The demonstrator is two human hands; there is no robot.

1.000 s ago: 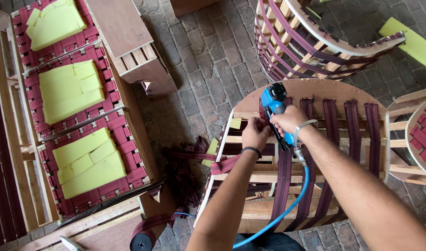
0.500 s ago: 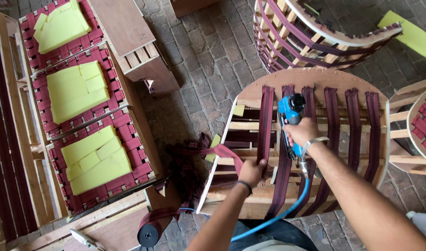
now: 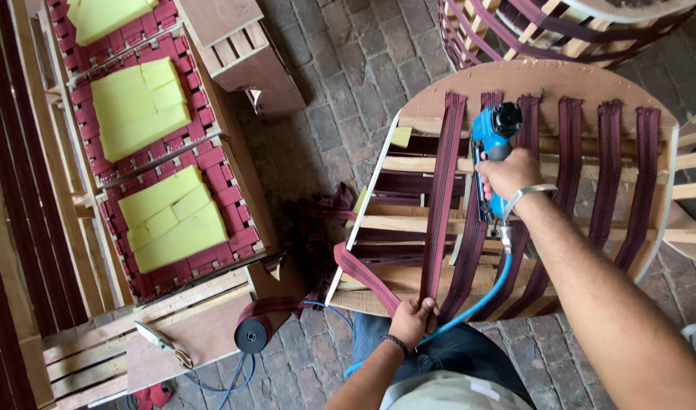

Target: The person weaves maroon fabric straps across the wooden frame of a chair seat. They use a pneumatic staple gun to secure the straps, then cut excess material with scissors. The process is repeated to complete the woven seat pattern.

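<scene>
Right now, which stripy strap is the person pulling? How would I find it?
Find the rounded wooden chair frame lying on the brick floor, with dark maroon straps running down it. Go to the strap farthest toward its left edge. Unlike its neighbours, its lower end is gripped by the left hand, while the right hand holds a blue staple gun beside it.

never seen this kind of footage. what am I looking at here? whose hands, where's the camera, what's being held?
One picture, from a camera worn on a person's head, looking down at their own two bare hands. No robot.

The right hand grips a blue air-powered stapler fed by a blue hose. The left hand pinches the lower end of a maroon webbing strap that runs up a curved wooden chair frame standing on a brick floor. More straps are already stretched across the frame. At left lies a long wooden frame with woven webbing and yellow-green foam pads. A webbing roll sits nearby.
</scene>
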